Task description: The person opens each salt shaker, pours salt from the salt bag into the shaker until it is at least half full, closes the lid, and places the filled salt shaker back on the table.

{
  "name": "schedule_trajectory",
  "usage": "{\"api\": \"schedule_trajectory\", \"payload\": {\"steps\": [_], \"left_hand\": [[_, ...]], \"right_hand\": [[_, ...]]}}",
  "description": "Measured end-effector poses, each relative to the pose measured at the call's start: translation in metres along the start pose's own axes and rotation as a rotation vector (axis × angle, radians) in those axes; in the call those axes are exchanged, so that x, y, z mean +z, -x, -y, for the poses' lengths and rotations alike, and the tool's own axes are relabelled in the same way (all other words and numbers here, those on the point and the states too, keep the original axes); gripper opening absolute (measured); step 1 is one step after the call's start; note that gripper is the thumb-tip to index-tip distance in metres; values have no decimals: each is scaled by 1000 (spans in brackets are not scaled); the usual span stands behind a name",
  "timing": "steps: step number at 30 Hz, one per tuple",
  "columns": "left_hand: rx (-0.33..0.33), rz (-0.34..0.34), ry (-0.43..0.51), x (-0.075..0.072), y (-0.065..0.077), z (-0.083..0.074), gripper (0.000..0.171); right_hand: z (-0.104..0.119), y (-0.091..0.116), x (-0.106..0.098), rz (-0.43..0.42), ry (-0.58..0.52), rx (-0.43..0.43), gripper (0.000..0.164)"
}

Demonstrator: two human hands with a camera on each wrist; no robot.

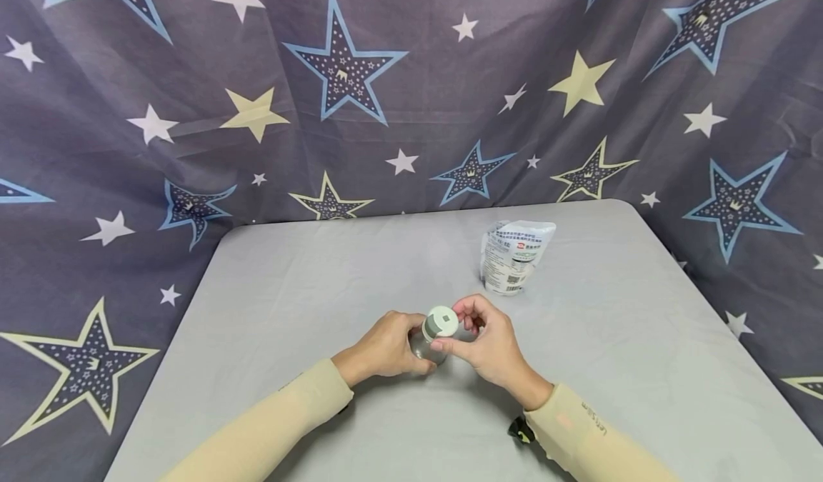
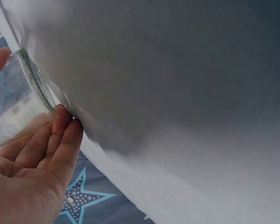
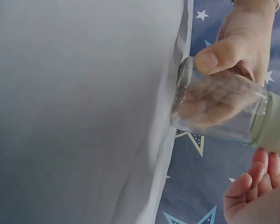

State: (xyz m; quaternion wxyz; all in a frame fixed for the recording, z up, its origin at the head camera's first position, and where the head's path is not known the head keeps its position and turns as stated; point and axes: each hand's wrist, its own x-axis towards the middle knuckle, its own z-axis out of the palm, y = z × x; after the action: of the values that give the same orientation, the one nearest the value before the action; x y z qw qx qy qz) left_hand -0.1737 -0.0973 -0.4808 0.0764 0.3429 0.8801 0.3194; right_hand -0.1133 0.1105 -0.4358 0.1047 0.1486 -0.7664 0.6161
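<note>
A clear glass jar (image 3: 245, 119) stands on the grey table, topped by a pale green lid (image 1: 444, 319) with a darker grey-green section on one side. My left hand (image 1: 388, 344) grips the glass body low down, fingers on the far side and thumb on the near side. With thumb and fingertips at the lid's edge, my right hand (image 1: 491, 345) pinches the lid from the right. Through the glass in the right wrist view, the left fingers (image 3: 210, 105) show behind the jar. Only part of the jar enters the left wrist view, beside the left palm.
A white and clear printed pouch (image 1: 514, 257) stands upright farther back, right of the jar. The grey cloth-covered table (image 1: 308, 275) ends at a dark curtain (image 1: 398, 96) patterned with stars, which hangs behind and along the sides.
</note>
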Motion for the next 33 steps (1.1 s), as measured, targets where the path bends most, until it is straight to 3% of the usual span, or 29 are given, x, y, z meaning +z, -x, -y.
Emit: {"api": "schedule_trajectory", "payload": {"steps": [12, 21, 27, 33], "left_hand": [[14, -2, -8, 0, 0, -1, 43], [11, 0, -4, 0, 0, 0, 44], [5, -4, -9, -1, 0, -1, 44], [-2, 4, -8, 0, 1, -1, 44]], "right_hand": [[-4, 0, -4, 38, 6, -42, 42], [-38, -2, -4, 57, 62, -112, 46], [-43, -4, -7, 115, 79, -158, 47], [-45, -3, -8, 140, 91, -152, 50]]}}
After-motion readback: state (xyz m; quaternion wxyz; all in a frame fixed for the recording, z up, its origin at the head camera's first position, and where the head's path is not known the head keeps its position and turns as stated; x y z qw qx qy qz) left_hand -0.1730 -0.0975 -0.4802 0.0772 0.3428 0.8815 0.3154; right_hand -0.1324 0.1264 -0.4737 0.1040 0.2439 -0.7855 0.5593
